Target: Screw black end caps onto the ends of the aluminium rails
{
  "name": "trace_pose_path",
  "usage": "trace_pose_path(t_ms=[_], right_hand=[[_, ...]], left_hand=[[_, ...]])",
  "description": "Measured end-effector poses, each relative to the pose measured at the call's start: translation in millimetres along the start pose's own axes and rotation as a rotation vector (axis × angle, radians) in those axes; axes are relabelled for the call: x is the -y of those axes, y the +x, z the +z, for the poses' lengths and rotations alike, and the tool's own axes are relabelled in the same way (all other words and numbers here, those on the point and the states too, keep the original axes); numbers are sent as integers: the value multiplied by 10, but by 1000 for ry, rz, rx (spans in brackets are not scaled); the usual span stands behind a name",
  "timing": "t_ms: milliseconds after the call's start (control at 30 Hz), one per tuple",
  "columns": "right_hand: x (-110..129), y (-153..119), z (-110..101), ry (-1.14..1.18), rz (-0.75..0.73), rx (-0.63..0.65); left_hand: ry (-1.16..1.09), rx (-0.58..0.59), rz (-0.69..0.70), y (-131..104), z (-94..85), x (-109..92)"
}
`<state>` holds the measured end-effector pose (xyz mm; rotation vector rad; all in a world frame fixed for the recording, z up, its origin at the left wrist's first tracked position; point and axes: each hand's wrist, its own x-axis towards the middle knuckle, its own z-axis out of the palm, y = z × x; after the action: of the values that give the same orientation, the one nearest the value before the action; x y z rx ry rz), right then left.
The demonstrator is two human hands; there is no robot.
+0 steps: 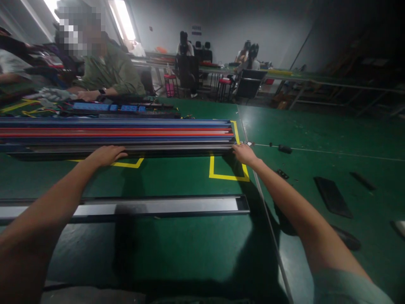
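Long rails [177,133] lie side by side in a row across the green tabletop [190,249] in the head view, blue, red and grey strips running from the left edge of the frame to ends just short of a seam in the table. Both bare hands are at the near side of this row, well apart from each other. The left hand [108,156] lies over the nearest, dark grey rail partway along its length, fingers together and pointing to the right, thumb a little apart; whether the fingers curl under the rail I cannot tell. The right hand [245,154] is at the right end of the row, its fingertips at the tip of the near rails, so the rails stretch leftward from it; how tightly it grips I cannot tell. Yellow tape [229,178] marks the tabletop beneath and in front of the rails. Nearer the wearer, apart from both hands, an open channel [190,205] with a pale inside lies roughly parallel to the row. Beyond the rails are blue blocks [91,107], near a co-worker's green sleeve [125,76]. A flat black piece [333,196] lies right of the right forearm.
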<state>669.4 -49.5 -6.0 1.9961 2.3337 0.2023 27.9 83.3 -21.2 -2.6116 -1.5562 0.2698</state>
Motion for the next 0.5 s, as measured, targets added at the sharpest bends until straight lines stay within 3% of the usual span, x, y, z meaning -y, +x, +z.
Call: trace_pose_path(t_ms=[500], right_hand=[[47,-146,-106,-32,19,-27]], left_hand=[[49,105,-75,-128,-160,-63]])
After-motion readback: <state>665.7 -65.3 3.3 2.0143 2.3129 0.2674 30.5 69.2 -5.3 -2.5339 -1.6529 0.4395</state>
